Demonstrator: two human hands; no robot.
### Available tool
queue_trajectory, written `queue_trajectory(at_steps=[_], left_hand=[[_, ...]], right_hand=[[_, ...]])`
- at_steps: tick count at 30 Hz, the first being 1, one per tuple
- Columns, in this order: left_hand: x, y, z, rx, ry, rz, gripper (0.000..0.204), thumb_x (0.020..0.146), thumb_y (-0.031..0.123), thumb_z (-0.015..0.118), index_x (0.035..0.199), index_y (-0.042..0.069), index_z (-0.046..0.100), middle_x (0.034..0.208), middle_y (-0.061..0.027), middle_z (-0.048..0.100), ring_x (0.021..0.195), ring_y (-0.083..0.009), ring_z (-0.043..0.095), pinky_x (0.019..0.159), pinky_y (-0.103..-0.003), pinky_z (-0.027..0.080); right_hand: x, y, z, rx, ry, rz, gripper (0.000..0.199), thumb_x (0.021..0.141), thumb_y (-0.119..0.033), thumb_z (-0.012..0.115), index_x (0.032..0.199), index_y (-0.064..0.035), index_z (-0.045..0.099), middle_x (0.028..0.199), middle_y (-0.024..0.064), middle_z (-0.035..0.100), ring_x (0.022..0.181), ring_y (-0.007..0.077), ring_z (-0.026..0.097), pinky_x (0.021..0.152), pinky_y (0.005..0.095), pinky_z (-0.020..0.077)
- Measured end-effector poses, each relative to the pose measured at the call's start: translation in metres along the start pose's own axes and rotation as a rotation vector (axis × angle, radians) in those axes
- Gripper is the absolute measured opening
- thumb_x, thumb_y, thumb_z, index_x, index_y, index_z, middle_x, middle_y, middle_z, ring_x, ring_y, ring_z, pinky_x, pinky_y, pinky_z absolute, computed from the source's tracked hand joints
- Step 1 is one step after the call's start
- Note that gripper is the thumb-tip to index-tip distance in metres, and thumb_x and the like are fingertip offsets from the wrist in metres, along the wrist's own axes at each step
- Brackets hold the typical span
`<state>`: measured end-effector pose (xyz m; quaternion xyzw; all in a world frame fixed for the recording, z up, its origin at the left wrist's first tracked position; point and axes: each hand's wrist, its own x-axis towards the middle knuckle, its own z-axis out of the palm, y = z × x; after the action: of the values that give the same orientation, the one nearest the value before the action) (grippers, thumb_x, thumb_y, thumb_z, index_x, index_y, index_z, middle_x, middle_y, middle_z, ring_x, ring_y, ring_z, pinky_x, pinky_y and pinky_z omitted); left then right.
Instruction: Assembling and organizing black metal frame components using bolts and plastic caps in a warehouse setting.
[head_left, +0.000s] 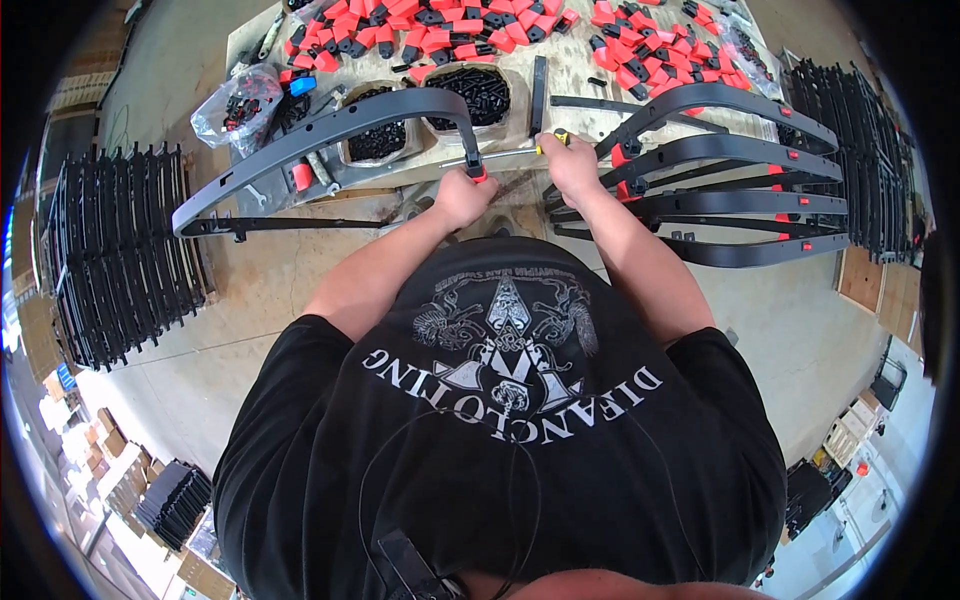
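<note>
The curved black frame piece (330,125) lies on the workbench (260,40), bending from the far left over to the middle. A small red clip (479,172) sits at its end, and the left hand (462,197) is closed tight around that end. The right hand (572,165) is just beside it, shut on a tool with a yellow handle (556,137) (only a bit of it shows). Near the hands stand two tubs of black screws (478,95). Farther back lies a big pile of red and black clips (440,30). To the right, finished black frames (740,190) are stacked. A clear bag of parts (235,105) rests at the left.
</note>
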<state>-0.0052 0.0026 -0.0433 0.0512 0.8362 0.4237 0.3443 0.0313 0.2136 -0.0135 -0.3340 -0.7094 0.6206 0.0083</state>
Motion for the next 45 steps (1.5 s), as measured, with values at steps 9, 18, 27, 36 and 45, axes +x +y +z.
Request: queue_trajectory(at_steps=[9,18,27,36,45], left_hand=[[-0.007,0.013,-0.002,0.032,0.028,-0.024,0.034,0.085,0.031,0.070,0.081,-0.003,0.066,0.074,-0.0192,0.069,0.069,-0.0275,0.069,0.070,-0.042,0.054],[0.000,0.001,0.000,0.015,0.013,-0.027,0.032,0.083,0.029,0.072,0.087,-0.002,0.066,0.077,-0.0178,0.071,0.072,-0.0278,0.069,0.072,-0.041,0.055],[0.001,0.003,-0.001,-0.059,0.027,-0.088,0.033,0.083,0.027,0.072,0.098,-0.001,0.063,0.083,-0.0164,0.071,0.075,-0.0272,0.069,0.073,-0.039,0.055],[0.003,0.005,0.000,-0.014,0.019,-0.121,0.035,0.082,0.029,0.073,0.099,-0.001,0.064,0.084,-0.0161,0.071,0.075,-0.0256,0.069,0.071,-0.039,0.055],[-0.001,0.012,-0.003,0.036,0.001,-0.078,0.033,0.083,0.030,0.072,0.094,-0.001,0.067,0.076,-0.0131,0.070,0.070,-0.0246,0.069,0.068,-0.040,0.054]], right_hand=[[0.017,-0.022,0.000,-0.150,-0.083,0.105,0.035,0.087,-0.027,0.067,0.091,0.0073,0.071,0.081,0.0145,0.070,0.071,0.0204,0.063,0.068,0.0407,0.0488],[0.010,0.012,-0.034,0.183,-0.117,0.317,0.031,0.090,-0.036,0.070,0.091,-0.0044,0.069,0.064,0.0016,0.056,0.059,0.0135,0.053,0.053,0.0342,0.0384],[-0.089,0.081,-0.086,0.756,-0.078,0.680,0.048,0.098,-0.052,0.062,0.069,-0.0194,0.041,0.056,-0.0051,0.032,0.045,0.0129,0.033,0.044,0.0287,0.0241],[0.000,-0.021,0.003,0.626,-0.254,0.386,0.040,0.099,-0.053,0.059,0.081,-0.0180,0.050,0.062,-0.0038,0.036,0.048,0.0115,0.031,0.044,0.0290,0.0235],[0.056,-0.039,0.037,-0.224,0.069,0.102,0.072,0.096,-0.059,0.054,0.111,0.0102,0.071,0.118,0.0306,0.069,0.108,0.0408,0.068,0.093,0.0440,0.0505]])
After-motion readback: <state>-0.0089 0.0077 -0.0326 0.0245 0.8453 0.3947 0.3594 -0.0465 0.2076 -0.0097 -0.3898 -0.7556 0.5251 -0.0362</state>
